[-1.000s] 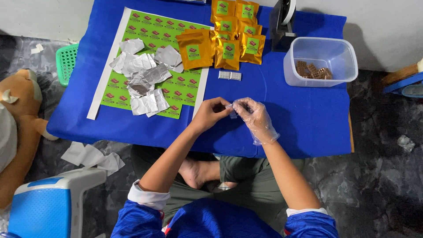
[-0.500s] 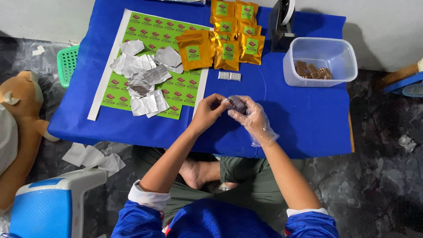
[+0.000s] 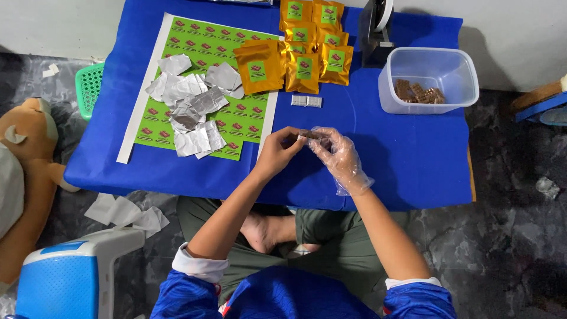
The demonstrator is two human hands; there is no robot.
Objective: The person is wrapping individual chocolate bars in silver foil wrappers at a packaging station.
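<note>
Vs a second ago: silver foil gone from the fingers, a small brown piece (image 3: 308, 135) now shows there. Bare left hand (image 3: 276, 155) and plastic-gloved right hand (image 3: 338, 157) both pinch it, fingers curled shut, above the blue table (image 3: 407, 159) near its front edge. Clear tub (image 3: 434, 71) at right holds a few brown blocks (image 3: 418, 91). Gold pouches (image 3: 298, 44) stacked behind.

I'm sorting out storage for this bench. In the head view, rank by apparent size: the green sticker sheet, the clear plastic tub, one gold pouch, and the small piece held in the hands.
Largest to smallest:
1. green sticker sheet
2. clear plastic tub
3. gold pouch
4. small dark piece, pinched between left hand and gloved right hand
</note>
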